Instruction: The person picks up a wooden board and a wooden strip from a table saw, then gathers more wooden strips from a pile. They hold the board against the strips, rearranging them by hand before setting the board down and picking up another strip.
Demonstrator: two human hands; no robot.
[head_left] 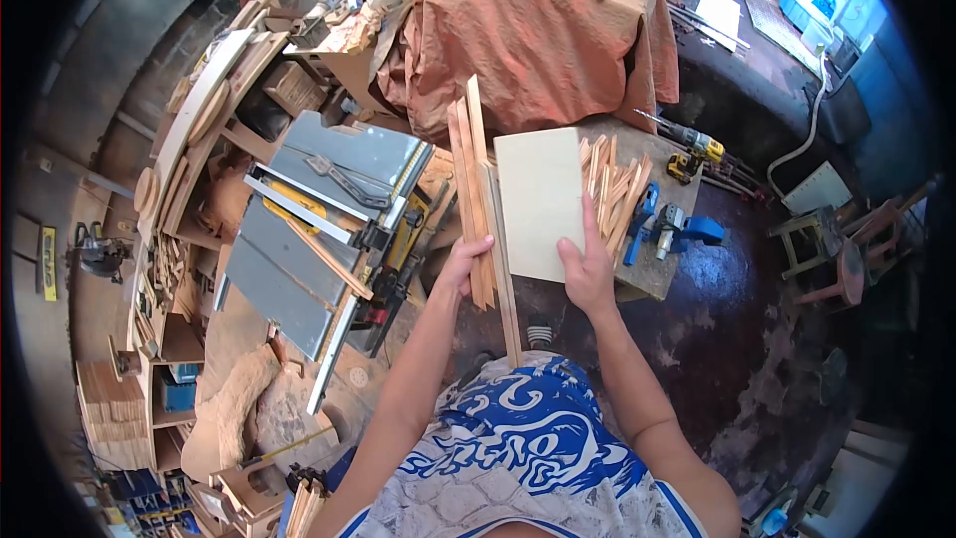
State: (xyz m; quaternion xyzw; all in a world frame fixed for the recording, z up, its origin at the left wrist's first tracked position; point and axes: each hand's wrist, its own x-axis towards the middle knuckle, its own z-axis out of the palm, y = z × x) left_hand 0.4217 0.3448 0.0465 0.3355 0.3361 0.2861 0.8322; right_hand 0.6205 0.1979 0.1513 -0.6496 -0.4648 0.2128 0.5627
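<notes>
My left hand is closed round a small bundle of long, narrow wood strips, its thumb across their front. The strips stand up away from me at slightly different angles. One longer strip runs beside them down towards my shirt. A pale rectangular board is gripped at its lower right edge by my right hand. The thumb lies on the board's face and the index finger stretches up along its edge; the other fingers are partly hidden. The board's left edge is close beside the strips.
To the left stands a table saw with a push stick on top. On a low bench at right lie loose wood strips, blue clamp-like tools and a yellow drill. A reddish cloth covers a pile ahead. Stools stand far right.
</notes>
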